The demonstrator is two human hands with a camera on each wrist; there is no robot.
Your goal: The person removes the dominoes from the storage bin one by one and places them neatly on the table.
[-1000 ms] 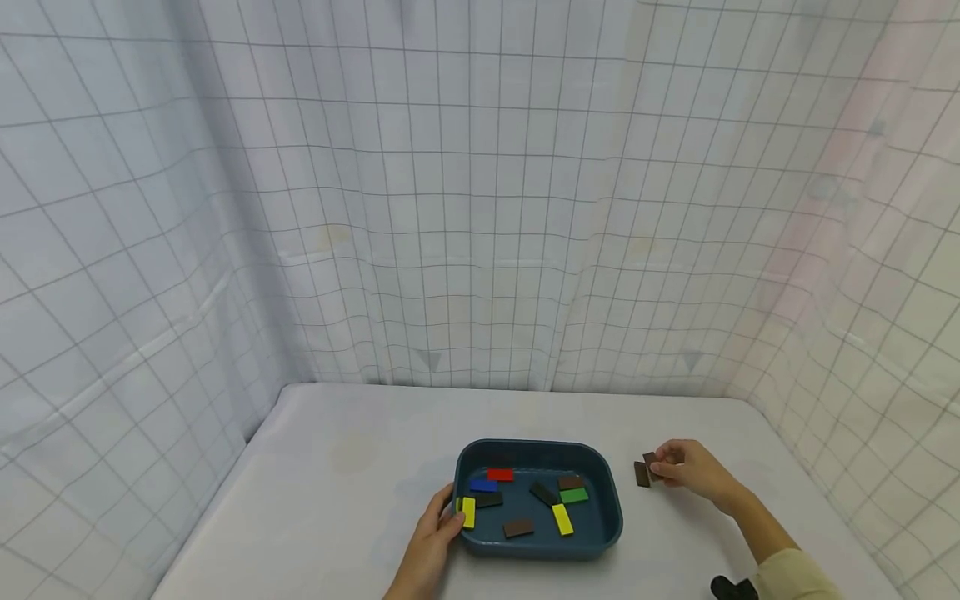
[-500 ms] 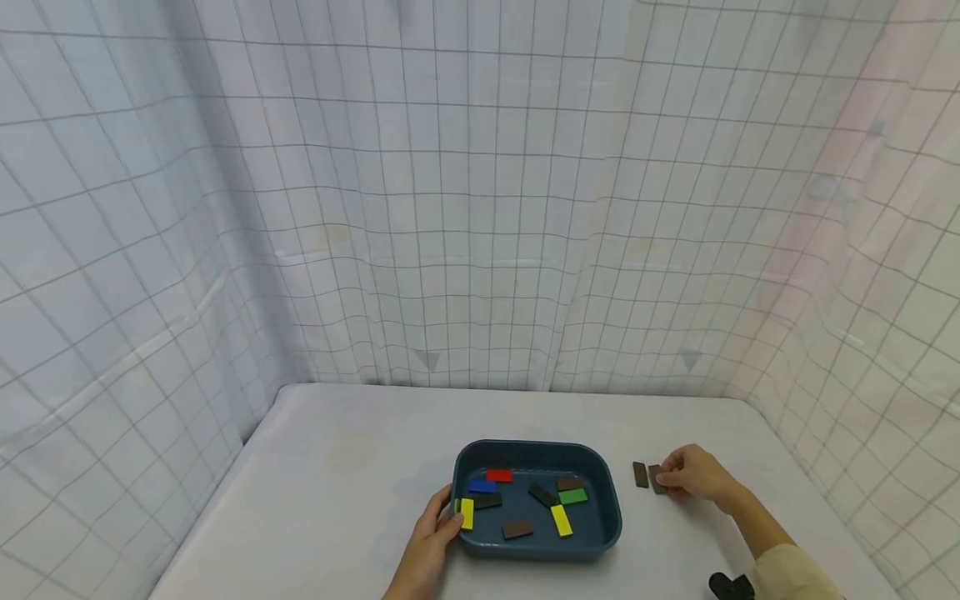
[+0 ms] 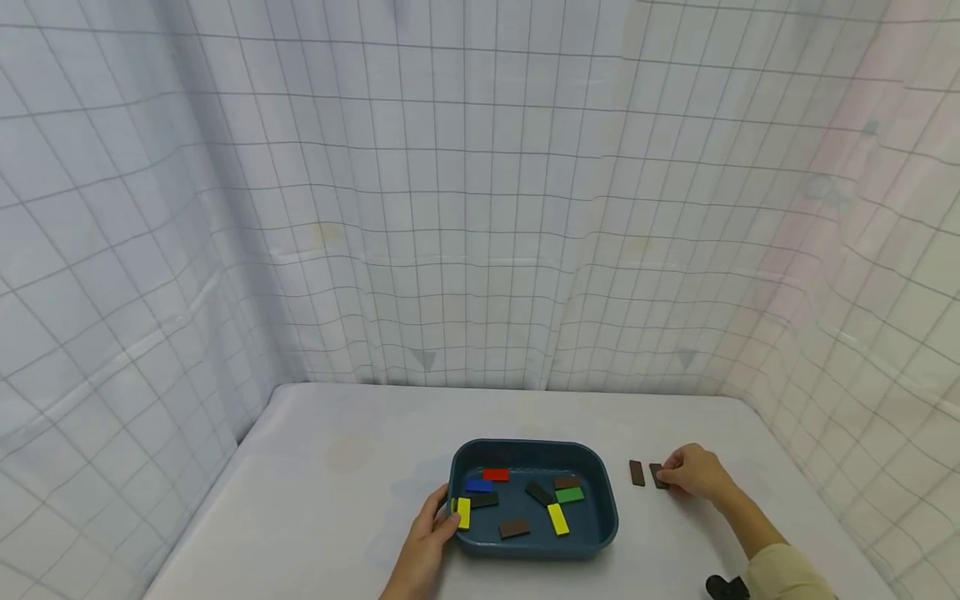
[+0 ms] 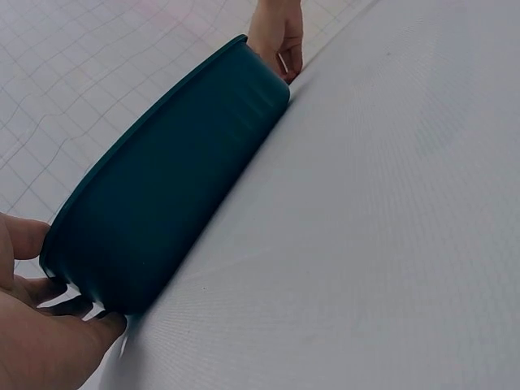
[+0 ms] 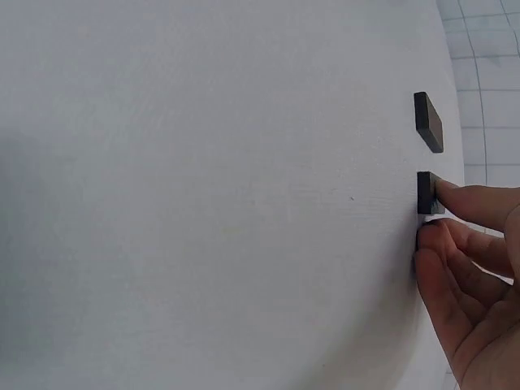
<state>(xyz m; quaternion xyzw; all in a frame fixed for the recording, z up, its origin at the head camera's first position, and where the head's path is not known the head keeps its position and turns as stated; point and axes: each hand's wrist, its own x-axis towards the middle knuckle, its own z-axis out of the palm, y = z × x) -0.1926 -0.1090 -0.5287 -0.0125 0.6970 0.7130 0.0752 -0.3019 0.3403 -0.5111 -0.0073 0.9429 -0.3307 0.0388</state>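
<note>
My left hand grips the left end of a dark teal plastic bin, thumb over the rim and fingers against the outer wall. To the right of the bin, my right hand pinches a brown domino block lying flat on the white table. A second brown domino block lies just left of it, nearly parallel, with a small gap between. In the right wrist view, a fingertip rests on the near end of the held block, while the other block stands apart above it.
Inside the bin lie several loose dominoes, among them a red one, a blue one, a green one and a yellow one. White grid-patterned curtains enclose the table at the back and sides.
My right hand has shifted its brown domino block slightly right and toward me, away from the other block, and laid it down beside it. The left hand keeps its grip on the bin.
</note>
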